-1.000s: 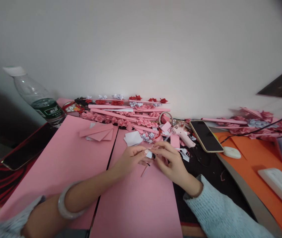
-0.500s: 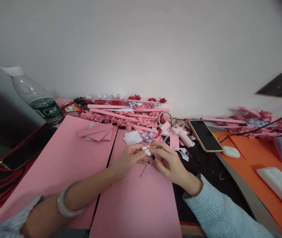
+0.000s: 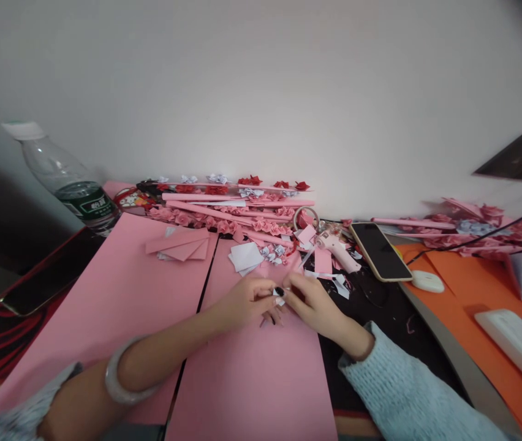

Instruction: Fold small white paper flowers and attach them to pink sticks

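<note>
Over the right-hand pink sheet [image 3: 252,380], my two hands meet at a small white piece of paper [image 3: 280,300]. My left hand [image 3: 247,303] pinches it from the left, with a few fingers curled underneath. From the right, my right hand [image 3: 313,304] has its thumb and fingertips closed on the same piece. Most of the paper is hidden by the fingers, so its folded shape does not show fully. Just beyond the hands lies a small stack of white paper squares [image 3: 245,257]. A pale pink glue gun [image 3: 338,250] rests behind my right hand.
Pink paper squares [image 3: 182,244] lie on the left pink sheet [image 3: 118,294]. Paper flowers and rolled pink sticks [image 3: 224,211] line the wall. A phone [image 3: 382,252], a white case [image 3: 427,282] and orange paper [image 3: 467,306] are right; a bottle [image 3: 72,177] stands left.
Both hands have shifted slightly toward me and turned, with the fingers drawn closer together. Less of the white paper shows between them. The other things lie as before.
</note>
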Demonstrator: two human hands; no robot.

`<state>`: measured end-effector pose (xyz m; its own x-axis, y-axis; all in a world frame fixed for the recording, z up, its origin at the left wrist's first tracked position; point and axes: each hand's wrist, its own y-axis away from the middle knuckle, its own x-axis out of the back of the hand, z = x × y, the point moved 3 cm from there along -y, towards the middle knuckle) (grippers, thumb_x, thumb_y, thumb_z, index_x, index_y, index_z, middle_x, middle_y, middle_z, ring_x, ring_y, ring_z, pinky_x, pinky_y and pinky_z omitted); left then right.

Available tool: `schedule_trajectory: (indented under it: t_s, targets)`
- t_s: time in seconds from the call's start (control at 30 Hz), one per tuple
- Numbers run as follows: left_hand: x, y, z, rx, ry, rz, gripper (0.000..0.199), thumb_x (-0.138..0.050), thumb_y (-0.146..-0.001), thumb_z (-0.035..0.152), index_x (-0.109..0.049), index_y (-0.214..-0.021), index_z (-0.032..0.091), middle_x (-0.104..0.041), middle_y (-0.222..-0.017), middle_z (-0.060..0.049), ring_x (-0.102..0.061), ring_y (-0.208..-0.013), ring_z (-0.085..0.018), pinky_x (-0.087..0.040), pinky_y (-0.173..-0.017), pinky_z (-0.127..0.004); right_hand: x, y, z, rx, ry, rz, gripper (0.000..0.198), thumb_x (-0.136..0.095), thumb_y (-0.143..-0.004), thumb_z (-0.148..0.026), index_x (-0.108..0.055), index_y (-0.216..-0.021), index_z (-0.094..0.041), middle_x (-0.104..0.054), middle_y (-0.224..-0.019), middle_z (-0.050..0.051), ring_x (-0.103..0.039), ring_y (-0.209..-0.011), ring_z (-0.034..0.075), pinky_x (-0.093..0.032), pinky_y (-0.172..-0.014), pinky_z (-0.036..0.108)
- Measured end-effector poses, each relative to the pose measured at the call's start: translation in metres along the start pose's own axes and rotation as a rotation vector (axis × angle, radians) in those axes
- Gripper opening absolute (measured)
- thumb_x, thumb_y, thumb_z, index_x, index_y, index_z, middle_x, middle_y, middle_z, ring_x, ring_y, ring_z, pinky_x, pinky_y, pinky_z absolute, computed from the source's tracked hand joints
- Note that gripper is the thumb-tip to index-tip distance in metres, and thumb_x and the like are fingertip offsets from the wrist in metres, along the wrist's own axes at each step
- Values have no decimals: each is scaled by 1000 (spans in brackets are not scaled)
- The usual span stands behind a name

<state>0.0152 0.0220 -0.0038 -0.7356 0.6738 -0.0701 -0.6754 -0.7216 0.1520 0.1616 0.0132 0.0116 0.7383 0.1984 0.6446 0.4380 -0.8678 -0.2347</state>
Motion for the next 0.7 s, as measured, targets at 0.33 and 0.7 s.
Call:
schedule_trajectory:
  t_s: [0.33, 0.7]
  targets:
    - [5, -3, 2, 14, 75, 30, 21, -61, -78, 30, -59, -68, 12, -64, -62, -2, -62, -54, -12, -49, -52, -22, 1, 1, 4, -30, 18, 86, 27, -40, -90, -17, -49, -65, -18, -46, -55, -3, -43, -50, 10, -34, -50, 21]
    - [11, -5, -5, -11, 93, 82, 23, -63, -77, 31, -64, -67, 10, -63, -58, -2, -60, -53, -10, -51, -56, -21, 10, 0, -6, 169, -39, 189, 33, -44, -86, -7, -65, -107, -22, -61, -110, 9, -57, -104, 18, -46, -90, 35]
